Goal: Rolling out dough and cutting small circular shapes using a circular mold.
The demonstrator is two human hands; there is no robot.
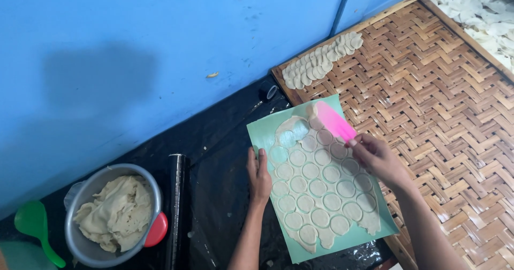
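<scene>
Left hand: the left hand (259, 175) lies flat, fingers together and straight, holding nothing; it presses on the left edge of the green mat (262, 128).
Right hand: the right hand (378, 157) grips the pink scraper (333, 120) by its near end, fingers wrapped narrow around it.
Pink scraper: its blade angles up and to the left, with the far tip touching the upper edge of the dough sheet (323, 187).
Dough sheet: rolled thin, it covers most of the green mat and is stamped all over with rows of cut circles; the top-left part is lifted away, so bare mat shows there.
Green mat: it lies partly on the black plastic surface (219, 184) and partly on the woven bamboo tray (444, 104).
Metal bowl: the metal bowl (83, 243) sits at the near left, full of dough scraps, with a red lid (157, 230) just beside it.
Rolling pin: a black rolling pin (176, 206) lies between the bowl and the mat.
Green ladle: the green ladle (33, 224) rests at the far left edge.
Cut rounds: a row of overlapping dough rounds (321, 58) lies on the far corner of the tray, against the blue wall (160, 45).
</scene>
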